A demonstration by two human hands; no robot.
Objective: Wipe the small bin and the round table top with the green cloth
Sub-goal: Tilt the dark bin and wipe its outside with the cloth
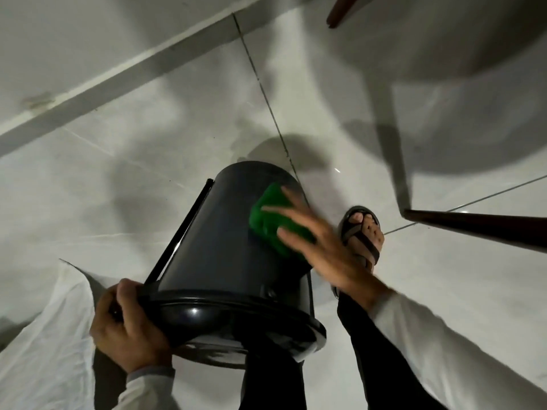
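Observation:
A small black bin (219, 247) is tilted in front of me, its lidded top toward me and its base pointing away over the floor. My left hand (130, 329) grips the bin's rim and lid edge at the lower left. The green cloth (266, 223) lies pressed flat against the bin's upper right side under my right hand (319, 247), whose fingers are spread over it. A thin black bar runs along the bin's left side. The round table top (473, 34) shows only as a pale curved edge at the upper right.
Dark wooden table legs (479, 229) reach in from the right and at the top. My sandalled foot (362, 232) stands on the pale tiled floor (148, 161) beside the bin. A skirting board (118, 75) runs diagonally at the upper left. White fabric (50, 335) hangs at the lower left.

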